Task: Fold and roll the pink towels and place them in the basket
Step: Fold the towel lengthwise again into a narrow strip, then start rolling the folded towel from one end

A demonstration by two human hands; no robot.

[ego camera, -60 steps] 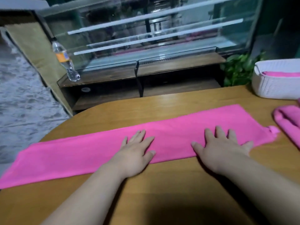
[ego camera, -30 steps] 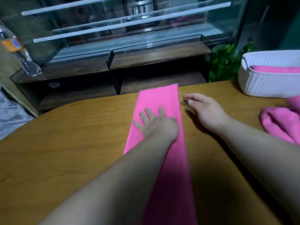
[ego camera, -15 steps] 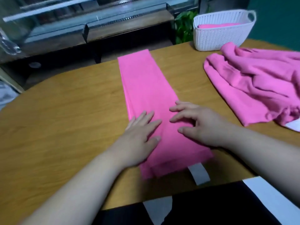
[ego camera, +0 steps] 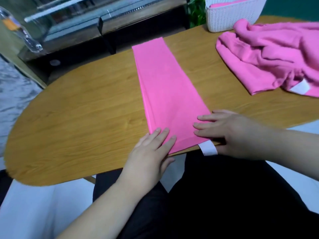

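Where towel [ego camera: 169,94] ends, fingers [ego camera: 163,137] flat (table edge [ego camera: 103,163])

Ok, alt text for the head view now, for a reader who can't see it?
The left hand and right hand press flat on the near end of a long folded pink towel on a wooden table. A heap of pink towels lies at right, near a white basket holding pink cloth.

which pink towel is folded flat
The long strip down the middle of the table. The pile to its right is crumpled; the third towel sits in the basket.
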